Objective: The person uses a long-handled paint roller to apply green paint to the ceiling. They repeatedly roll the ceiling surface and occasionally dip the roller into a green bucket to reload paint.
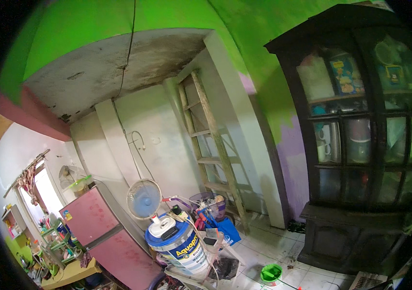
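Neither hand was shown, so whether either grip was spread, pressed together or pinching something could not be told. The tub point(271, 273) was set on the floor point(259, 249), between the chair point(235, 253) and the front left corner of the cabinet point(346, 237). A green stick point(289, 283) was leaned across the tub's rim and angled toward the floor's near edge, its red end partly cut off by the view. What lay inside the tub, perhaps something green, could not be made out with certainty.

For good handling, the stick was judged best taken by its outer end and raised slowly, with the tub steadied at the rim, since a small tub could easily be tipped by a sideways pull. The stick's inner end was best held over the tub for a moment, in case anything dripped, and then kept clear of the cabinet's glass.

Care was also called for around the chair, on which a bucket point(182, 253) was stood with a white box point(163, 225) on its lid; the load looked easy to knock. The ladder point(211, 130) was leaned upright against the wall point(143, 116), well apart from the tub.
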`<state>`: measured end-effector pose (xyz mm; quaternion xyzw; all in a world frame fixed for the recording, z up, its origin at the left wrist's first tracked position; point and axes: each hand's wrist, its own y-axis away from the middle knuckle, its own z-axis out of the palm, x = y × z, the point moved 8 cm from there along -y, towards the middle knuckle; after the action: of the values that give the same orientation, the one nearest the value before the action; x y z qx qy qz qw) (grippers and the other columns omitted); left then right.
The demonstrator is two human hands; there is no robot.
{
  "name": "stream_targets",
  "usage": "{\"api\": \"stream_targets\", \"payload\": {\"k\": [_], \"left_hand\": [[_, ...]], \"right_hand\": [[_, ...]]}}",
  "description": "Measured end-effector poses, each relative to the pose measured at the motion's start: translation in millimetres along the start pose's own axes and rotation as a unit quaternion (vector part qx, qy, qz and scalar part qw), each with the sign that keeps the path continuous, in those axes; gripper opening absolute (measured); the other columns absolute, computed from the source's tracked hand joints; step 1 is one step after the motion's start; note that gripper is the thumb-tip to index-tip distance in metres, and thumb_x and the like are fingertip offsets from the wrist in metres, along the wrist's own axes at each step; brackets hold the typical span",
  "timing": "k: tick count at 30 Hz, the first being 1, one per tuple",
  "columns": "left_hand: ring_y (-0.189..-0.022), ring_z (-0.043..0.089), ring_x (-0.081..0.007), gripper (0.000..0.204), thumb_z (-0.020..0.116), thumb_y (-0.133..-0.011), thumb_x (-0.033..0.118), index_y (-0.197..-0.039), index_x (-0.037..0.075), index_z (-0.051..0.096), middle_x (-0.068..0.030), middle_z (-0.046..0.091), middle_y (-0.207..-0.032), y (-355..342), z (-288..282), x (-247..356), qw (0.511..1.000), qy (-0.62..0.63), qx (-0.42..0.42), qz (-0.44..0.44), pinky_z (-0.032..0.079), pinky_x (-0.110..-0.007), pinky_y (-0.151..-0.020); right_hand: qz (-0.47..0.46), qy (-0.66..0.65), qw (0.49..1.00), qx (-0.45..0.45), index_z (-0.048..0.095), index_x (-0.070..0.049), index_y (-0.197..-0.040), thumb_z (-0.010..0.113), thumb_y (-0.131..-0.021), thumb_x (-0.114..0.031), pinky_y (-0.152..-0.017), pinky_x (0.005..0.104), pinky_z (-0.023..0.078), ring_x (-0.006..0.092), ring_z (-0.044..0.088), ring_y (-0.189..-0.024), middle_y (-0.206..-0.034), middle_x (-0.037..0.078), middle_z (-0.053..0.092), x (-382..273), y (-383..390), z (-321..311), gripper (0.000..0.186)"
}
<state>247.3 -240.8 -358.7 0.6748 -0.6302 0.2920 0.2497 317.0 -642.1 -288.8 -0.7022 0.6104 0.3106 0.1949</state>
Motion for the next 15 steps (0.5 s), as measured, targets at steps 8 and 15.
{"api": "stream_targets", "payload": {"k": [8,15], "left_hand": [[-0.09,0.066,-0.0256,0.024,0.054,-0.092,0.023,-0.108,0.007,0.063,-0.0115,0.065,-0.102,1.1,-1.3,6.7,1.0,-0.005,0.008,-0.005,0.054,-0.041,-0.075],[-0.089,0.066,-0.0246,0.024,0.054,-0.093,0.022,-0.109,0.006,0.063,-0.0112,0.065,-0.103,-2.0,0.8,11.8,1.0,-0.008,0.009,-0.016,0.054,-0.04,-0.074]], "right_hand": [[-0.029,-0.029,0.999,0.026,0.063,-0.004,-0.108,0.049,-0.098,-0.04,-0.07,0.0417,0.05,0.0225,0.063,-0.081,-0.088,0.01,0.067,-23.4,-0.6,-18.7,0.04],[-0.036,-0.044,0.998,0.031,0.063,-0.003,-0.108,0.05,-0.098,-0.038,-0.07,0.0414,0.05,0.023,0.063,-0.081,-0.088,0.011,0.067,-30.3,-2.0,-29.7,0.038]]}}
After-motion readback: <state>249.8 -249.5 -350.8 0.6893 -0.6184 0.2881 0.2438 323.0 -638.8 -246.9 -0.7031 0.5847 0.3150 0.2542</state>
